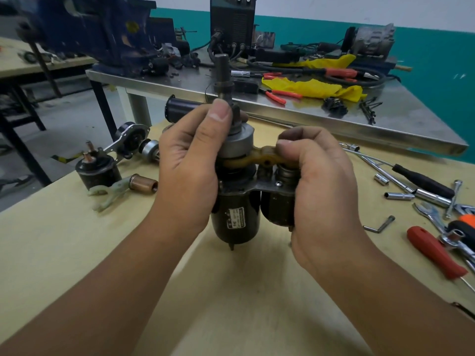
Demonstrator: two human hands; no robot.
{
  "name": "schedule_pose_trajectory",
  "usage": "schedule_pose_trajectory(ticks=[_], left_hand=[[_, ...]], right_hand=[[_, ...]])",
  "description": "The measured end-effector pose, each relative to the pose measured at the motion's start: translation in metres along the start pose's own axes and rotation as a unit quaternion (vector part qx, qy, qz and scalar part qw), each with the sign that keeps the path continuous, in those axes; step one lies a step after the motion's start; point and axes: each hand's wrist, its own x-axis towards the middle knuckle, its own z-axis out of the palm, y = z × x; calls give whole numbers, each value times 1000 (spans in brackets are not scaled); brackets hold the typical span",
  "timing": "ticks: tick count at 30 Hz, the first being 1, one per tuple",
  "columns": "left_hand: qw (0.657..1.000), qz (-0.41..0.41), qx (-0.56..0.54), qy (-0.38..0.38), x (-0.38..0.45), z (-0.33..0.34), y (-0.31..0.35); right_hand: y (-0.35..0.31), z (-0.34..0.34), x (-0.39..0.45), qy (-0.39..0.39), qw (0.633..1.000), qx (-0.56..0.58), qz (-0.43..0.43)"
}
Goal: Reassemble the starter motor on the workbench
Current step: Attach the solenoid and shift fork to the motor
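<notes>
The black starter motor (235, 219) stands upright above the wooden workbench (77, 253), its shaft (222, 73) pointing up. My left hand (190, 160) is wrapped around the grey drive gear (240, 142) on the shaft, thumb against its top. My right hand (318, 176) grips the solenoid side of the motor and pinches the brown shift fork (259, 159), which lies across between the gear and the solenoid plunger. The solenoid body (279, 209) hangs beside the motor housing, partly hidden by my right hand.
At the left lie a second solenoid (99, 170), a pale plastic fork (108, 192), a copper sleeve (144, 183) and an end housing (131, 140). Sockets, wrenches and a red-handled tool (434, 255) lie at the right. A steel table (385, 119) with pliers and yellow cloth stands behind.
</notes>
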Motion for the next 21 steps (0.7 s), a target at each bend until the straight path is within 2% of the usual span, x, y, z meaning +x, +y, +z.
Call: schedule_pose_trajectory(ticks=[4,8,11,13,16,18,20,21], left_hand=[[1000,-16,-17,0,0,-5,-2],[997,-64,-32,-4,-4,-4,-6],[993,-104,-42,33,-7,-2,-9],[991,-116,-47,47,-7,-2,-10],[988,-131,-58,55,-8,-3,-14],[984,-143,-74,70,-9,-4,-16],[984,-142,-82,74,-12,-2,-17],[983,-143,-83,74,-13,0,-17]], right_hand=[[0,0,-2,-26,1000,-15,2],[1,0,-3,2,1000,13,-2],[2,0,-4,17,1000,5,-7],[2,1,-6,0,1000,-15,2],[-8,-12,2,-20,993,-106,53],[-22,-39,13,33,980,-197,24],[-34,-72,23,89,932,-349,-29],[-36,-88,26,74,898,-432,-32]])
